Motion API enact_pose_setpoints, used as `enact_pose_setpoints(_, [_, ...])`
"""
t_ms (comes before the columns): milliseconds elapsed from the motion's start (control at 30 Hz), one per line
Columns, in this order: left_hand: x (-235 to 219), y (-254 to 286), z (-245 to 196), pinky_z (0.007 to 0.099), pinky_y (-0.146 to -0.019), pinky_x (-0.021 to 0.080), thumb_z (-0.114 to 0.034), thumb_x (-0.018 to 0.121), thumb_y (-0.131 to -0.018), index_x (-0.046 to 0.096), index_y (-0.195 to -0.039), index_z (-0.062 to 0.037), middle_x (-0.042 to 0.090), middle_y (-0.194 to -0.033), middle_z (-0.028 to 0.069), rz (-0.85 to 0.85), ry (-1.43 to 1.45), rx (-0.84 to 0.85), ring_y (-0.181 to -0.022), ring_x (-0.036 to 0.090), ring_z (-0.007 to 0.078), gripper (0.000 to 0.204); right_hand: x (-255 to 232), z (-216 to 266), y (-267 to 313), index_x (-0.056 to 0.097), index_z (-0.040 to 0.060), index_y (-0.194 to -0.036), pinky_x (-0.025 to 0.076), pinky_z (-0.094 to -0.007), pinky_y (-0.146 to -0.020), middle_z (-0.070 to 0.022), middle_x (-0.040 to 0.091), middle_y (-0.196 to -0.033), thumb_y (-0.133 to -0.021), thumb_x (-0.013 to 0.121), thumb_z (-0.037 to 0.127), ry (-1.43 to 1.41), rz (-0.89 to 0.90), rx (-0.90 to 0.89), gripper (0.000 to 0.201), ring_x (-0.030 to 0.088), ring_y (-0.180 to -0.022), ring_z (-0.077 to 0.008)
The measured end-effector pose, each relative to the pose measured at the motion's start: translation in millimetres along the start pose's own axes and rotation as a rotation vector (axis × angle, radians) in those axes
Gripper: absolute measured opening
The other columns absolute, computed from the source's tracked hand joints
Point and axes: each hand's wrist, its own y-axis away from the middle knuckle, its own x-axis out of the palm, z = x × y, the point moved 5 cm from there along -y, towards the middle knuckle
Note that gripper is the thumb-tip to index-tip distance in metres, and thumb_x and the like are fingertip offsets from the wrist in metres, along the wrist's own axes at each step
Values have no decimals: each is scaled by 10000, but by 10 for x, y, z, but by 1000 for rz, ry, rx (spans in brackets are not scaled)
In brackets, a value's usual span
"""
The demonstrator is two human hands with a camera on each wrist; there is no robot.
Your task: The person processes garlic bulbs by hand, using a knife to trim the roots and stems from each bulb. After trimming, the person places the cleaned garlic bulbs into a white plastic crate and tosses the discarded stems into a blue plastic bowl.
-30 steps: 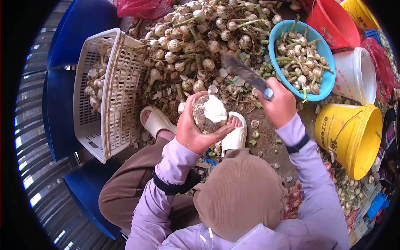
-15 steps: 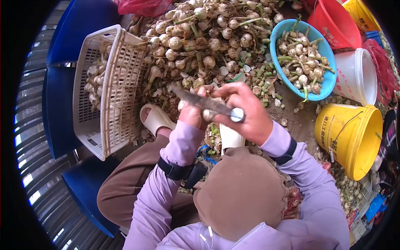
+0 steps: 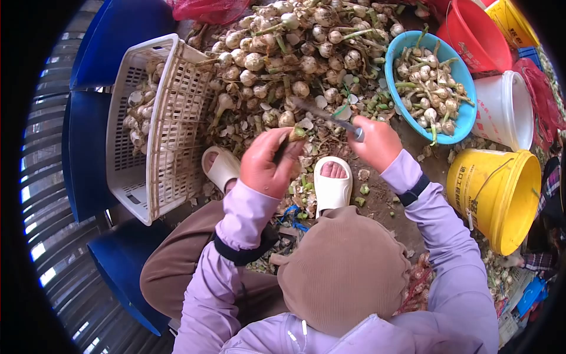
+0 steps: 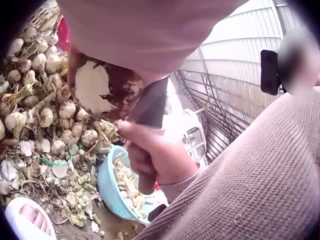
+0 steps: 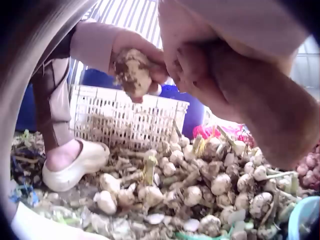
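My left hand [image 3: 265,162] grips a garlic bulb [image 3: 298,134], its cut green-brown stem end showing past the fingertips in the head view. In the left wrist view the bulb [image 4: 94,89] has a bare white side beside dirty brown skin. The right wrist view shows the same bulb [image 5: 135,75] held by fingers and thumb. A knife is in my right hand [image 3: 377,144], fingers wrapped round its handle [image 4: 146,184]. Its dark blade [image 3: 323,112] points left over the pile, just beyond the bulb. A large heap of unpeeled garlic [image 3: 295,53] lies ahead of both hands.
At left stands a white slotted crate [image 3: 177,130] with garlic inside. A blue basin [image 3: 390,76] of stemmed garlic is at right, near a yellow bucket [image 3: 471,194], a white bucket [image 3: 498,109] and a red bucket [image 3: 471,35]. Trimmings lie around the sandals [image 3: 333,194].
The hands came together with the knife across the bulb, then parted. My left hand has turned the bulb so its stem end shows; the right has drawn the knife back to the right.
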Motion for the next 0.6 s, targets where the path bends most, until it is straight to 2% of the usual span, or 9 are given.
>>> enact_pose_setpoints(100, [-191,-56,69,258,-587,491,-49,646,-880,626,-1104,-29,666,-1022,97,-93,-84,162,-670,603,126,226,21,-219,-57,598,68,-909,498,-436,-604,-159,644,-751,-826,682,279,-156,-169,73,242,636,-695,-359])
enact_pose_setpoints(200, [-816,-146,333,194,-476,441,-22,592,-912,566,-1262,-96,653,-1010,74,-143,333,10,-602,554,64,359,241,-477,-368,600,47,-903,501,-404,-789,-135,613,-1022,-762,752,191,-60,-229,50,252,605,-890,-336])
enact_pose_setpoints(233, [-1156,-154,367,158,-478,422,-33,560,-938,507,-1341,-101,625,-935,65,-314,260,-129,-587,532,47,412,349,-532,-506,613,50,-925,499,-388,-847,-118,598,-1087,-744,764,151,-14,-221,7,256,594,-947,-326])
enact_pose_setpoints(300, [-1947,-220,397,190,-604,466,-66,558,-947,385,-1433,-88,597,-973,79,-503,16,-30,-753,599,93,516,548,-549,-742,639,60,-999,473,-376,-943,-88,570,-1182,-710,764,80,34,-249,-57,315,557,-1049,-311])
enact_pose_setpoints(367, [-2359,-128,242,337,-895,486,-113,653,-891,380,-1426,-64,530,-1256,184,-667,-1112,144,-1084,563,237,602,820,-584,-987,658,98,-1067,452,-390,-974,-64,552,-1244,-692,747,57,17,-202,-7,388,521,-1111,-316])
enact_pose_setpoints(433, [-2050,-164,213,367,-1009,408,-84,658,-874,429,-1397,-60,536,-1283,181,-598,-541,104,-1157,534,264,571,1070,-646,-1192,662,108,-1060,455,-394,-964,-72,555,-1235,-698,752,77,117,-107,-4,374,516,-1111,-333])
enact_pose_setpoints(500, [-1399,-189,204,356,-1015,413,-88,708,-837,496,-1339,-53,579,-1233,131,-302,-714,153,-1136,550,247,546,1020,-608,-1255,670,120,-1056,457,-402,-947,-81,563,-1222,-708,758,104,105,-72,68,360,517,-1100,-351])
enact_pose_setpoints(533, [-998,-199,383,375,-1022,406,-98,745,-804,502,-1335,-61,598,-1211,125,-138,-272,94,-1134,557,248,585,900,-490,-1213,663,59,-1045,469,-399,-911,-124,579,-1175,-723,766,143,53,-77,91,348,552,-1064,-338])
enact_pose_setpoints(600, [-357,-206,421,390,-1012,408,-120,802,-727,449,-1378,-68,584,-1243,131,44,-258,50,-1144,559,284,742,712,-362,-1012,654,26,-1027,485,-379,-872,-128,599,-1122,-739,775,188,-151,-153,68,352,585,-1019,-302])
